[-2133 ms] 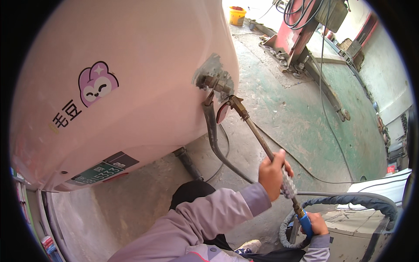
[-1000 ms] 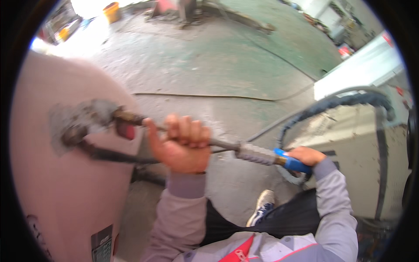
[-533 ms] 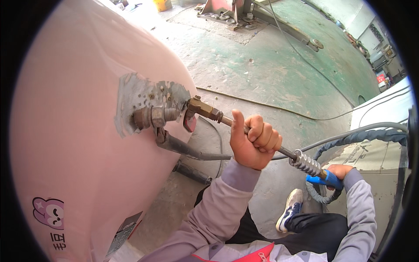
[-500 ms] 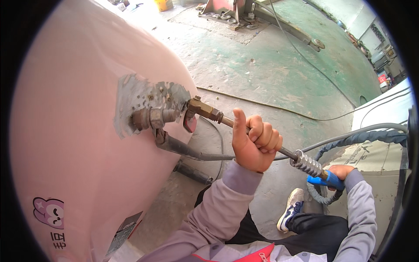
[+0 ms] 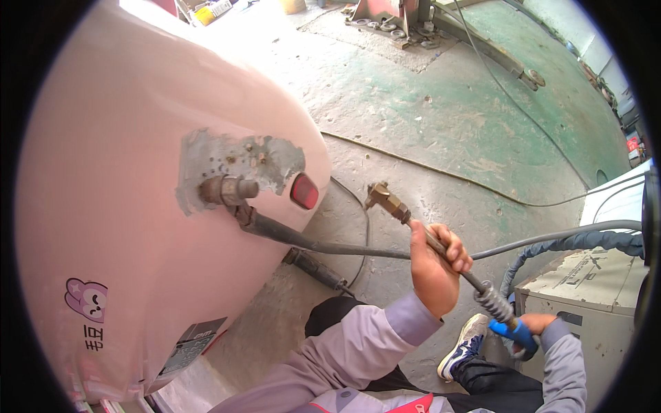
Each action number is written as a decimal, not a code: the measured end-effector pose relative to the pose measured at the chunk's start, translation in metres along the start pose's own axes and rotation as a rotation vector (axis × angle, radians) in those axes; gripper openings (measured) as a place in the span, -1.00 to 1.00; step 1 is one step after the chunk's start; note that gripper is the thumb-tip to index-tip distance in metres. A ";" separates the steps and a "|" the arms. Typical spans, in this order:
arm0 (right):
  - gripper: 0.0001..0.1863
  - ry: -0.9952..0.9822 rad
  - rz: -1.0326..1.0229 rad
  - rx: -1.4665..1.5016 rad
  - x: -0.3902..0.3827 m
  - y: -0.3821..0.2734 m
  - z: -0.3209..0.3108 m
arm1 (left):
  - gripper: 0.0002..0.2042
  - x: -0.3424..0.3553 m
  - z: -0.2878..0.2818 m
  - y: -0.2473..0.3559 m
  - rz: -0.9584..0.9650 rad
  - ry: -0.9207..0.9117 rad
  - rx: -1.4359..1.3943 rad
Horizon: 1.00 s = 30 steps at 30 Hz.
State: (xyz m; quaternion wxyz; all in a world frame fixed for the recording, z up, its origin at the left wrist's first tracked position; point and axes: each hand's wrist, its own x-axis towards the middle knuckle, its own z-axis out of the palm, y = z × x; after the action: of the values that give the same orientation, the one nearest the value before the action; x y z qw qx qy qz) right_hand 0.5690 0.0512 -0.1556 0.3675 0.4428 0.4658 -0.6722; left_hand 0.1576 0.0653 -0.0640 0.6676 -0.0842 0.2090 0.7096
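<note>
Left hand (image 5: 435,272) clenched on torch shaft (image 5: 441,249); right hand (image 5: 533,329) grasping blue handle (image 5: 513,333). Keep brass tip (image 5: 383,197) steady, aligned with stud (image 5: 227,191) on pink panel (image 5: 124,206).

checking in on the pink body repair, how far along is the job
Looks done: a patch of paint on the pink body is stripped to grey, with small marks across it. In hand: the left hand and right hand hold the long torch-like tool, its brass tip off the panel. Left: the bare patch is unfilled and unpainted.
</note>
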 end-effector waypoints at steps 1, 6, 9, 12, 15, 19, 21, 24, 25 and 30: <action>-0.74 -0.046 -0.027 0.033 0.014 0.000 0.013 | -0.48 0.004 -0.005 -0.004 -0.015 0.055 -0.019; -0.50 0.071 -0.162 -0.437 0.057 -0.039 0.061 | -0.44 0.022 -0.020 0.003 -0.092 0.263 0.208; -0.54 0.918 -0.211 -0.496 -0.017 -0.093 0.061 | -0.47 0.032 -0.022 0.010 0.002 0.195 0.366; -0.71 1.287 -0.827 -0.080 -0.107 -0.165 0.074 | -0.44 0.035 -0.019 0.013 -0.005 0.202 0.408; -0.80 1.189 -1.314 -0.281 -0.160 -0.220 0.095 | -0.45 0.037 -0.015 0.013 -0.012 0.269 0.420; -0.86 1.102 -1.538 0.037 -0.157 -0.258 0.134 | -0.45 0.038 -0.014 0.015 0.021 0.268 0.461; -0.84 1.079 -1.608 0.125 -0.155 -0.264 0.145 | -0.45 0.036 -0.015 0.018 0.023 0.269 0.451; -0.89 0.814 -1.612 0.228 -0.161 -0.270 0.144 | -0.46 0.034 -0.016 0.022 0.052 0.266 0.440; -0.89 0.730 -1.610 0.259 -0.161 -0.274 0.142 | -0.47 0.033 -0.016 0.022 0.044 0.282 0.425; -0.88 0.953 -2.361 0.362 -0.105 -0.306 0.145 | -0.49 0.026 -0.013 0.025 0.055 0.274 0.375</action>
State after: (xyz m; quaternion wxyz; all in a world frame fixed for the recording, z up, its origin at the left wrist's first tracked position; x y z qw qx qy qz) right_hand 0.2902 0.0122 0.0597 -0.7144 0.0028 0.5610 -0.4183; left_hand 0.1285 0.0829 -0.0812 0.6172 -0.0487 0.4280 0.6584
